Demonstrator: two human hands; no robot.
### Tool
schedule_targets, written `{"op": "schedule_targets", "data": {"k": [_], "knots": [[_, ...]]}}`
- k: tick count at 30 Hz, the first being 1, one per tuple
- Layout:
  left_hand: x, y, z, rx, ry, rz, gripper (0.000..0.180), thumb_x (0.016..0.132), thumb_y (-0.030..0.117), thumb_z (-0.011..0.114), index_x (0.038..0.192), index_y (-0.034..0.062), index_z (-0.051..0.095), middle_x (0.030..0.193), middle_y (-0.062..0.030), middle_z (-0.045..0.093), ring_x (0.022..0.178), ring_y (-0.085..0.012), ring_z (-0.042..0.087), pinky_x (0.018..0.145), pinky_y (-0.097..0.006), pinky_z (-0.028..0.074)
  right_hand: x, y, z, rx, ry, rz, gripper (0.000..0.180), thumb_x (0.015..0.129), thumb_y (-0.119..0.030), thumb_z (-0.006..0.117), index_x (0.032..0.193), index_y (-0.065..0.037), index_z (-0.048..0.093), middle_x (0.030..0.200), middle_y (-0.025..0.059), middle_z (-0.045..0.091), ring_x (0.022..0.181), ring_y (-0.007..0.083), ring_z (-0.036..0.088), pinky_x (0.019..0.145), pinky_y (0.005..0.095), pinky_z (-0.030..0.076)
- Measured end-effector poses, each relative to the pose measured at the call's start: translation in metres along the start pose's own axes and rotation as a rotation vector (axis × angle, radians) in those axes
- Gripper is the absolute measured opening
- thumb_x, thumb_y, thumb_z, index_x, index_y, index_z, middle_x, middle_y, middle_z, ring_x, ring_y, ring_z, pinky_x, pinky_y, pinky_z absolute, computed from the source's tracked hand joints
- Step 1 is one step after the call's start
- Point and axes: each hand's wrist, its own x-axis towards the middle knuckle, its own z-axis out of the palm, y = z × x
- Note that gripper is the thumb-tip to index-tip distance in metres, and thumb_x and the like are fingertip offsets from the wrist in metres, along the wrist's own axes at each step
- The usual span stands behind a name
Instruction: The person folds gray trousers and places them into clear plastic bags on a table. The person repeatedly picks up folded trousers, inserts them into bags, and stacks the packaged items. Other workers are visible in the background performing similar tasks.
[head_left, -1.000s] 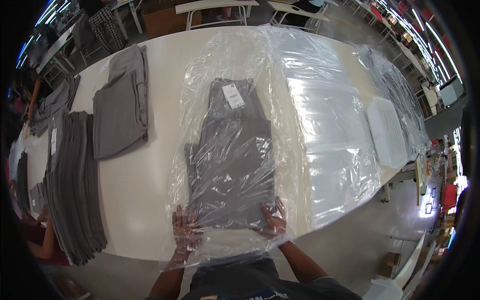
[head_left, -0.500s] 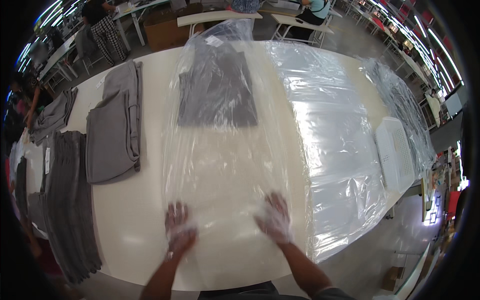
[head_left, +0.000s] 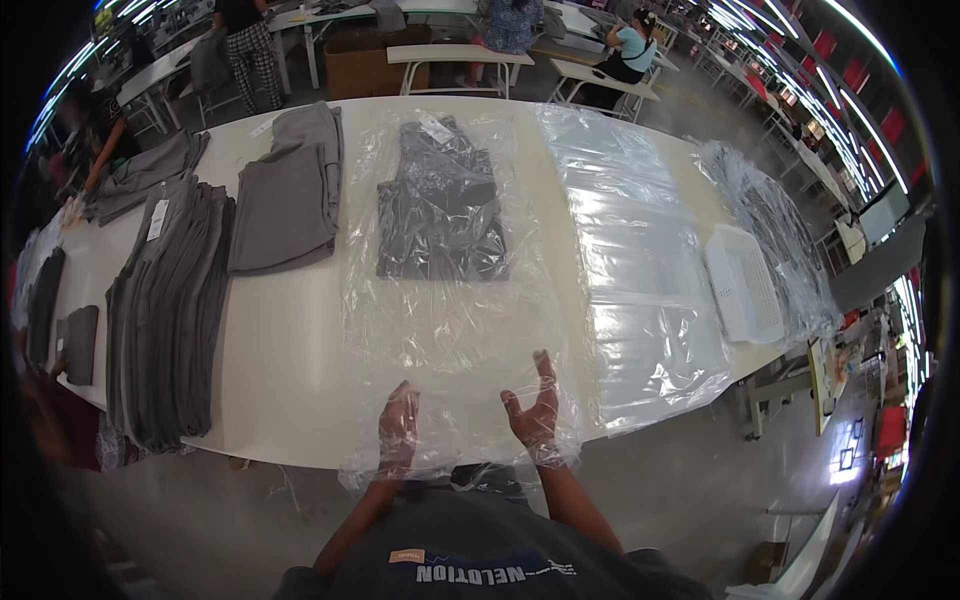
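A long white table (head_left: 290, 400) runs across a bright workshop with a grey floor. At its near edge both hands sit inside the open mouth of a clear plastic bag (head_left: 450, 330): the left hand (head_left: 398, 425) lies flat with fingers spread, the right hand (head_left: 532, 410) is tilted up, fingers apart, gripping nothing. Farther up, one folded dark grey garment (head_left: 440, 205) lies in the bag's far end. To the left are one tall stack of grey garments (head_left: 165, 310) and one folded grey piece (head_left: 285, 195); to the right, one pile of clear bags (head_left: 650, 270) and one white tray (head_left: 745, 285). Beyond the table stand benches and seated people.
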Motion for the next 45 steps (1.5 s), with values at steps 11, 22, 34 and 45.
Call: {"op": "schedule_targets", "data": {"k": [11,22,34,45], "knots": [[0.036,0.045,0.069,-1.112,-0.35,-0.173,0.042,0.097,0.033,0.052,0.127,0.0034,0.053,0.131,-0.0198,0.056,0.118,-0.0347,0.057,0.099,-0.047,0.047,0.09,0.064,0.121,1.193,-0.224,0.423,0.037,0.094,-0.024,0.057,0.127,-0.007,0.055,0.113,0.0108,0.063,0.111,0.0258,0.058,0.096,0.0364,0.048],[0.233,0.012,0.1,1.57,0.388,0.51,0.029,0.093,0.028,0.056,0.109,0.0053,0.064,0.119,-0.0182,0.058,0.11,-0.0282,0.058,0.096,-0.042,0.045,0.142,0.136,0.203,0.303,-0.054,0.212,0.035,0.095,-0.025,0.056,0.124,-0.006,0.056,0.112,0.0109,0.063,0.108,0.0263,0.059,0.094,0.037,0.048],[0.268,-0.002,0.009,1.592,0.418,0.393,0.018,0.087,0.023,0.06,0.095,0.007,0.065,0.1,-0.0135,0.061,0.093,-0.0277,0.06,0.082,-0.042,0.047,0.194,0.197,0.189,-0.001,-0.09,0.204,0.033,0.095,-0.026,0.056,0.12,-0.004,0.057,0.112,0.0109,0.063,0.105,0.0268,0.059,0.092,0.0376,0.048],[0.305,0.0,-0.009,1.681,0.512,0.342,0.01,0.082,0.018,0.065,0.083,0.0085,0.065,0.081,-0.0091,0.063,0.077,-0.0273,0.062,0.07,-0.042,0.05,0.225,0.217,0.174,-0.088,-0.111,0.154,0.032,0.095,-0.026,0.055,0.117,-0.003,0.058,0.111,0.011,0.063,0.102,0.0272,0.059,0.09,0.0383,0.048]]}}
